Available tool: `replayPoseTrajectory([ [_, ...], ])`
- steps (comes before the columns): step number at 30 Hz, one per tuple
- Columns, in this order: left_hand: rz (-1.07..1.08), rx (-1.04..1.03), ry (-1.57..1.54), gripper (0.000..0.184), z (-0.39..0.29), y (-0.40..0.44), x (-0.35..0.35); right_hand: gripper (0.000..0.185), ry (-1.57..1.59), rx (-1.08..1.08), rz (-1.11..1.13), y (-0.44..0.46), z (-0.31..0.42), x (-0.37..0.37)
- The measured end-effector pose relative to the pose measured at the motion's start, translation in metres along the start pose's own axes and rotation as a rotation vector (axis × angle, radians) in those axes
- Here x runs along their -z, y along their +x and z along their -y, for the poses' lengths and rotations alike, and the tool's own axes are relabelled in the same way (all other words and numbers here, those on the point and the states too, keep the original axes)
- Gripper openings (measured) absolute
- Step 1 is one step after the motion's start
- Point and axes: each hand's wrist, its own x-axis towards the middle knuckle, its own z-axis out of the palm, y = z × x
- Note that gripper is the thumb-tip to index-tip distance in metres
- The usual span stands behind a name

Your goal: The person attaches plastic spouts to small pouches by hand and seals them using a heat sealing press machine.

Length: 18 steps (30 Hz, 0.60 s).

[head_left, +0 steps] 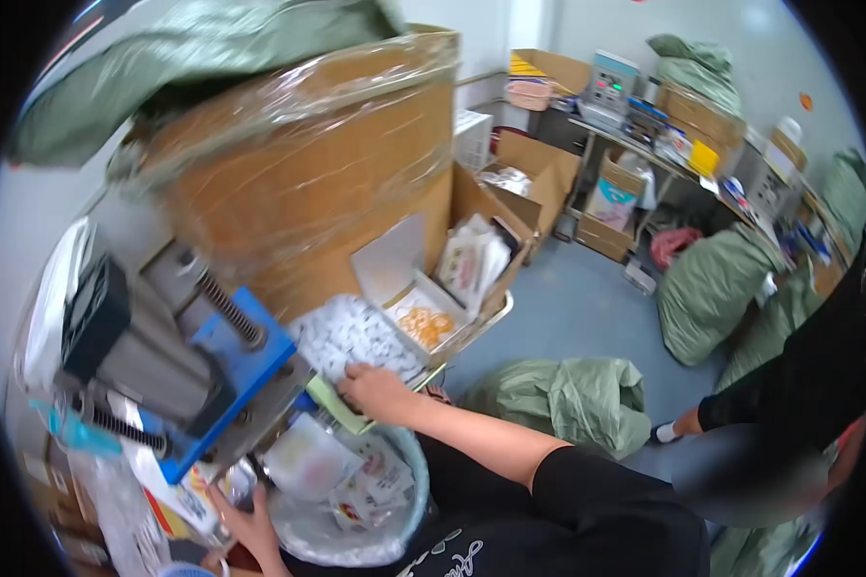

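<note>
My right hand (380,392) reaches over a pale green strip (337,404) to the near edge of a heap of small white pieces (342,332). Its fingers are curled together at the heap; what lies between them is hidden. My left hand (248,524) is low at the left, thumb and fingers apart, beside a shiny silvery part (239,478) under a press with a blue plate (236,370). Between my hands stands a lined bin (421,481) with printed plastic bags (370,486) inside. Behind the heap, an open white box (404,288) holds orange rings (425,327).
A large taped carton (308,163) rises behind the heap. Green sacks (568,399) lie on the floor at the right, near another person's leg (685,423). A cluttered table (669,162) and open cartons (539,178) stand farther back.
</note>
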Motion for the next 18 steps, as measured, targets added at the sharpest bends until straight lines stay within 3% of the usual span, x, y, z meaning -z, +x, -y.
replayPoseTrajectory([
  [2, 0.104, -0.092, 0.390, 0.092, 0.009, -0.023, 0.006, 0.017, 0.157, 0.032, -0.099, -0.003, -0.004, 0.001],
  [3, -0.128, -0.306, 0.500, 0.064, -0.018, -0.034, 0.010, 0.017, 0.154, 0.024, -0.124, -0.002, -0.005, 0.006],
  [5, -0.366, -0.600, 0.244, 0.016, -0.035, -0.016, 0.029, 0.019, 0.326, -0.015, -0.112, -0.008, -0.006, 0.012],
  [7, -0.277, -0.354, 0.124, 0.014, -0.025, -0.023, 0.044, 0.020, 0.329, -0.027, -0.151, -0.008, -0.003, 0.016],
  [8, -0.126, -0.103, -0.225, 0.014, -0.043, -0.025, 0.055, 0.020, 0.400, -0.070, -0.130, -0.007, 0.001, 0.024],
  [11, -0.065, 0.006, -0.290, 0.015, -0.088, -0.035, 0.059, 0.021, 0.541, -0.098, -0.122, -0.010, 0.032, 0.039],
  [12, -0.032, 0.143, -0.512, 0.014, -0.085, -0.042, 0.043, 0.023, 0.618, -0.077, -0.132, -0.010, 0.046, 0.041],
  [13, 0.076, 0.150, -0.392, 0.015, -0.081, -0.046, 0.038, 0.024, 0.635, 0.003, -0.141, -0.010, 0.059, 0.037],
  [15, 0.084, 0.115, -0.412, 0.021, -0.108, -0.053, 0.019, 0.019, 0.730, 0.011, -0.091, -0.012, 0.089, 0.036],
  [18, 0.106, 0.075, -0.310, 0.026, -0.082, -0.068, -0.017, 0.019, 0.762, 0.114, 0.023, -0.017, 0.107, 0.023],
])
